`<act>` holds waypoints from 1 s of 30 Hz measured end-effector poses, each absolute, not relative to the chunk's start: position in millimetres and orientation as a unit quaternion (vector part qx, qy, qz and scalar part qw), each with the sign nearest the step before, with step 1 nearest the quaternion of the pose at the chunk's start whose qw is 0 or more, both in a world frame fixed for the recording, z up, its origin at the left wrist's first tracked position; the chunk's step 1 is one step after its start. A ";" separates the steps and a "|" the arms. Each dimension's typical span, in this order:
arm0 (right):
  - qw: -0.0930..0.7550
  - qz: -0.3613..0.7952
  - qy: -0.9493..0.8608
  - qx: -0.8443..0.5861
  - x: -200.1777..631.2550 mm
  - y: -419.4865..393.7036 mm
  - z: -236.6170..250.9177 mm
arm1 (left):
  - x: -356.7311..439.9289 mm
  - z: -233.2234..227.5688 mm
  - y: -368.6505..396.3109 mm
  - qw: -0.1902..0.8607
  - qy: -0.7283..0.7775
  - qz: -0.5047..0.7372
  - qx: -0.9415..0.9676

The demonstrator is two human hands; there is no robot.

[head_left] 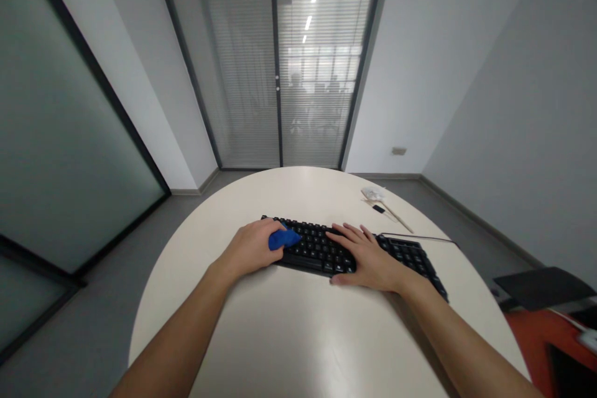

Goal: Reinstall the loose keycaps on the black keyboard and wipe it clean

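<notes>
A black keyboard [314, 249] lies across the middle of the round table, its number pad off to the right. My left hand [249, 245] is at the keyboard's left end, fingers closed round a bunched-up blue cloth [282, 238]. The cloth sticks out past the fingertips and rests against the keys. Flat over the right-hand part of the keyboard lies my right hand [368, 261], fingers spread and thumb near the front edge. Nothing shows in its grasp. It covers some of the keys between the letters and the number pad.
The pale round table [261, 336] carries a long-handled stick with a whitish head [374, 194] at the back right, beside a small black piece [379, 209]. A cable [420, 237] runs right from the keyboard. A red chair [536, 336] stands at the lower right.
</notes>
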State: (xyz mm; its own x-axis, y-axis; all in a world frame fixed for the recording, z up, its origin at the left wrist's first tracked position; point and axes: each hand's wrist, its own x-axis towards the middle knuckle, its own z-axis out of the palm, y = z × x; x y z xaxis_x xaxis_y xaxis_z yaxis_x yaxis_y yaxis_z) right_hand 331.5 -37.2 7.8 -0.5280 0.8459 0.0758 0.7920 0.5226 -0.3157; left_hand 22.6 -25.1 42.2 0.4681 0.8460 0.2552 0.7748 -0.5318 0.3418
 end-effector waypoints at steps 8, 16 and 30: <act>0.325 0.177 -0.855 -0.364 270.2 -65.9 8.7 | 78.9 25.4 -49.4 0.313 0.420 0.397 0.754; 0.431 0.200 -0.776 -0.416 265.5 -58.1 -2.2 | 67.7 30.9 -43.9 0.253 0.392 0.385 0.796; 0.254 0.087 -0.882 -0.387 255.0 -48.4 -5.9 | -34.5 -41.0 36.0 0.182 0.456 0.301 0.818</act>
State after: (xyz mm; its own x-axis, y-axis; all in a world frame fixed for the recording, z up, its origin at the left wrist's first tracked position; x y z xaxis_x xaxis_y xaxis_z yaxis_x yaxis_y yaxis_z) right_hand 255.0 -48.4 -5.9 -0.5713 0.7266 0.3817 0.6381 0.6857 -0.3502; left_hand -34.5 36.0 -41.0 0.4034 0.8549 0.3263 0.6361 -0.5184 0.5715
